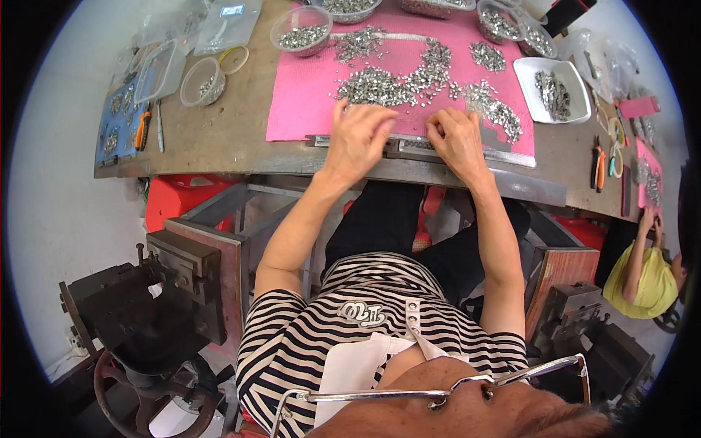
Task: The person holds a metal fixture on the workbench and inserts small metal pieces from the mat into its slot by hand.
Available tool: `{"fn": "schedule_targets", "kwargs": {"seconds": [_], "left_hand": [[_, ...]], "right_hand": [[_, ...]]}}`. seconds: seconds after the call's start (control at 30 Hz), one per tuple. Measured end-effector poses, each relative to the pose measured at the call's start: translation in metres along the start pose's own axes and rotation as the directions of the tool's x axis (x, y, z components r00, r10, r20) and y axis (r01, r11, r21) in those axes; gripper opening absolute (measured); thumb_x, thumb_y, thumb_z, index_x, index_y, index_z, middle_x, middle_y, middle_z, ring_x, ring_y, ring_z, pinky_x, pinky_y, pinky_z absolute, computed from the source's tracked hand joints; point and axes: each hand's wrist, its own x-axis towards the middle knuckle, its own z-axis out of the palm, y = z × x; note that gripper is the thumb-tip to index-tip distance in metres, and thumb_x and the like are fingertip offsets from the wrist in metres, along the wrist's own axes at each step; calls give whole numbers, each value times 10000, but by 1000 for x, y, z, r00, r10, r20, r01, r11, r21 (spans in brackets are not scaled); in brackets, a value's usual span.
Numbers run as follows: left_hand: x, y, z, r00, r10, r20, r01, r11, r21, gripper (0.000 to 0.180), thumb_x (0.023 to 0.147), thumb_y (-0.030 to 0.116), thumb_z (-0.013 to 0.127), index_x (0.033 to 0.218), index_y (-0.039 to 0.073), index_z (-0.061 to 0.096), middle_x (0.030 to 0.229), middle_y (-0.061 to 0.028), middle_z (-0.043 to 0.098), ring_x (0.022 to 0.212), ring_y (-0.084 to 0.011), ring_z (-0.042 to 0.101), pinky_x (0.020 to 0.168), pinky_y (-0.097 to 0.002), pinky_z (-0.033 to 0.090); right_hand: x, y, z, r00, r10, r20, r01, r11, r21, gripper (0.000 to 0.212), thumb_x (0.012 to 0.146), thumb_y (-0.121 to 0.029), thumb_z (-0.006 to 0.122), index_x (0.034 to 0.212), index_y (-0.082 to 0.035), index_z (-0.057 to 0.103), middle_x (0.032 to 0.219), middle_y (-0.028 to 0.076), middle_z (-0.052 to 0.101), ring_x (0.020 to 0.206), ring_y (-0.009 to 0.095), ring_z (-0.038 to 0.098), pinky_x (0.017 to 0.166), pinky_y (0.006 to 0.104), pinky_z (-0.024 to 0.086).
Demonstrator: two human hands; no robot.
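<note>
Pink mat point(299, 102) lies on the counter point(219, 142); beyond the fingers point(369, 114), metal bits point(376, 87). Left hand point(358, 137) and right hand point(458, 140) curl near the bar point(416, 145); whether pinching, one cannot tell. Handling bits seems in hand, calling probably for fine pinching.

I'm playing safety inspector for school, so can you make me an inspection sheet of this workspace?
Surface: brown bench with a pink mat on it.
Job's things: small silver pieces in loose heaps on the mat; a metal bar at its near edge.
Clutter: tubs toward the far side, a white tray at the mat's right, orange-handled pliers at both sides.
Hands: left hand and right hand near the bar, fingers bent; can't tell whether either holds a piece.
Cables: none I can make out; the lower left is too dark to be sure.
Surroundings: dark machine at lower left; another person in yellow at right.
</note>
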Motion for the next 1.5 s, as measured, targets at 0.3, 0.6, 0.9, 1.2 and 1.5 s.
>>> {"fn": "schedule_targets", "kwargs": {"seconds": [0.3,0.6,0.9,1.2,1.5], "left_hand": [[21,-6,6,990,135,46,-139,984,107,94,878,185,742,964,149,749,885,13,672,882,-191,581,987,-437,312],[37,-12,26,953,240,184,-262,959,107,64,876,194,727,909,139,730,861,-10,633,917,-207,580,1006,-474,305],[18,-7,14,978,198,57,-201,979,45,71,885,158,715,926,103,698,857,-17,622,887,-208,577,991,-424,320],[-3,8,27,973,229,20,-226,971,-75,102,838,120,717,923,93,666,889,-32,605,902,-223,581,965,-428,337],[-4,10,34,964,264,-6,-264,964,-41,127,805,105,732,901,98,649,897,-30,588,910,-218,580,963,-423,342]], "right_hand": [[-2,2,-4,999,-40,-30,42,997,69,76,836,-62,687,872,-57,620,773,70,611,753,264,600,779,391,395],[-26,-13,-15,996,-81,22,74,975,210,151,796,18,701,910,-28,613,946,95,612,876,281,580,774,388,430],[-24,-20,-11,976,-212,-43,216,972,96,168,774,10,709,885,-31,589,882,95,573,844,284,560,758,398,436],[-12,-11,-19,991,-130,23,122,966,226,113,839,-14,697,940,-34,651,890,97,613,838,296,597,758,403,447],[23,11,-18,923,-204,327,72,924,375,125,852,-32,702,974,-51,715,868,108,617,793,316,620,693,420,484]]}}
